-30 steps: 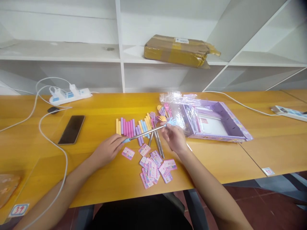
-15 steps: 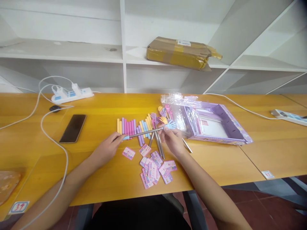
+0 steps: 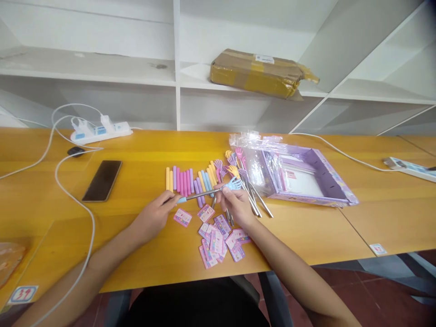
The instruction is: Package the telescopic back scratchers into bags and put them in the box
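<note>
Between my hands is a back scratcher with a blue hand-shaped head (image 3: 234, 183) and a metal rod. My left hand (image 3: 158, 211) is closed on its handle end, where a bit of blue shows. My right hand (image 3: 235, 203) pinches it just below the head. Beyond the hands lie coloured handle tubes (image 3: 185, 181) in pink, purple, yellow and blue, set side by side. Other back scratchers (image 3: 254, 195) with metal rods and coloured heads lie behind and beside my right hand. Small printed cards (image 3: 215, 240) are piled nearer to me.
A purple display box (image 3: 340, 188) and clear plastic bags (image 3: 252, 156) stand at the right. A phone (image 3: 102, 180) and a power strip (image 3: 102, 131) with cables are at the left. A taped carton (image 3: 257, 72) rests on the shelf behind.
My right hand has moved a little left and down with the back scratcher's head, closer to my left hand. The visible span of the rod is shorter.
</note>
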`<action>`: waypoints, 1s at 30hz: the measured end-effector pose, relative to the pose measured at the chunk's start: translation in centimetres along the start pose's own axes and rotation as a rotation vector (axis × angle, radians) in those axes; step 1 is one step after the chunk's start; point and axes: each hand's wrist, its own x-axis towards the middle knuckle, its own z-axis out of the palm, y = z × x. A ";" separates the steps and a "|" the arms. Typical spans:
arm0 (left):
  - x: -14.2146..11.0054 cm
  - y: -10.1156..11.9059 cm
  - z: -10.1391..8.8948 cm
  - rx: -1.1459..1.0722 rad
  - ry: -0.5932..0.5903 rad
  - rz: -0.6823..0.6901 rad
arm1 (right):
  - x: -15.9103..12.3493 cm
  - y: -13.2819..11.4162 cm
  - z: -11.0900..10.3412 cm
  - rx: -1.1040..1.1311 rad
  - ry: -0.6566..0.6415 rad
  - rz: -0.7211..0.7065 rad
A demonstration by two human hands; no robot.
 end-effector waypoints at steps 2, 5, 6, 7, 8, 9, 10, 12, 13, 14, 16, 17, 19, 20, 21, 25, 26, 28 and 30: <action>-0.2 0.3 0.2 0.002 -0.010 -0.020 | -0.2 0.1 0.7 -0.013 -0.026 0.032; -0.6 0.9 0.4 -0.006 -0.009 -0.030 | -0.5 0.2 1.6 -0.005 -0.067 0.063; -0.7 1.2 0.4 -0.009 -0.009 -0.030 | -0.6 0.3 2.0 0.004 -0.078 0.065; -0.7 1.4 0.5 -0.011 -0.012 -0.030 | -0.7 0.3 2.3 0.013 -0.090 0.067; -0.7 1.6 0.5 -0.010 -0.013 -0.026 | -0.9 0.4 2.6 0.023 -0.100 0.066; -0.7 1.8 0.6 -0.004 -0.010 -0.020 | -1.1 0.4 2.8 0.034 -0.110 0.060; -0.6 2.0 0.7 0.007 -0.001 -0.013 | -1.3 0.3 3.0 0.042 -0.117 0.050; -0.4 2.4 1.1 0.036 0.030 0.010 | -1.7 0.0 3.2 0.048 -0.123 0.026; -0.2 2.7 1.4 0.051 0.054 0.026 | -1.9 -0.3 3.1 0.043 -0.125 0.013; -0.1 2.9 1.6 0.065 0.075 0.038 | -2.0 -0.5 2.9 0.028 -0.136 0.005; 0.1 3.3 2.0 0.073 0.083 0.031 | -1.9 -1.1 2.1 -0.026 -0.170 0.007; 0.1 3.5 2.1 0.069 0.072 0.001 | -1.7 -1.2 1.6 -0.058 -0.188 0.008; 0.3 3.5 1.7 0.051 0.044 -0.113 | -0.8 -1.3 0.4 -0.125 -0.202 -0.012; 0.4 3.3 1.4 0.039 0.034 -0.180 | -0.3 -1.2 -0.3 -0.165 -0.181 -0.046; 0.6 3.0 1.0 0.031 0.029 -0.239 | 0.2 -1.0 -0.9 -0.221 -0.147 -0.102; 1.0 1.8 0.0 0.058 -0.039 -0.339 | 1.6 -0.4 -2.8 -0.667 -0.106 -0.468; 1.0 1.6 0.0 0.078 -0.061 -0.331 | 1.7 -0.2 -3.0 -0.779 -0.141 -0.550; 0.9 1.2 0.3 0.121 -0.096 -0.287 | 1.7 -0.2 -3.1 -0.917 -0.230 -0.650; 0.7 1.0 0.7 0.157 -0.109 -0.238 | 1.6 -0.2 -2.7 -0.957 -0.306 -0.675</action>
